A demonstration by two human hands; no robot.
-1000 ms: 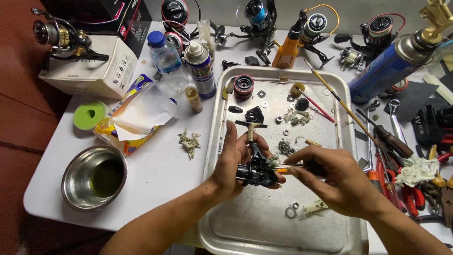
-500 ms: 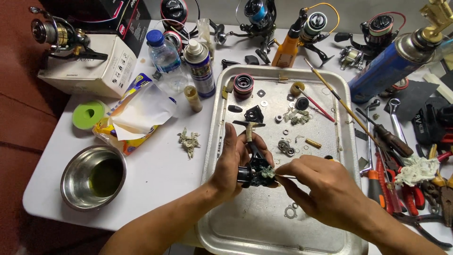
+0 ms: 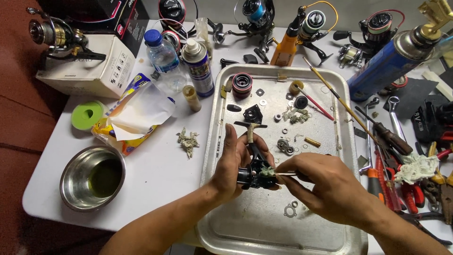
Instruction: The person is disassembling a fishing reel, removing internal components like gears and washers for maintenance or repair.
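Note:
My left hand (image 3: 234, 166) grips a black fishing reel body (image 3: 255, 171) over the metal tray (image 3: 264, 231), its stem pointing away from me. My right hand (image 3: 325, 186) pinches a thin stick (image 3: 283, 174) whose tip carries a dirty wad pressed against the reel body's side. Small loose parts lie on the tray beyond the hands: a red and black spool (image 3: 242, 85), washers (image 3: 290, 210), bearings and a brass piece (image 3: 312, 141).
A steel bowl (image 3: 92, 178) with dark liquid stands at the left. Behind it lie a tissue pack (image 3: 132, 113), a water bottle (image 3: 161, 54), a spray can (image 3: 198, 67) and a cardboard box (image 3: 89, 66). Tools, a blue canister (image 3: 384, 66) and several reels crowd the right and back.
My right hand has shifted slightly while working the stick tip on the reel body. My left hand keeps the reel in nearly the same place.

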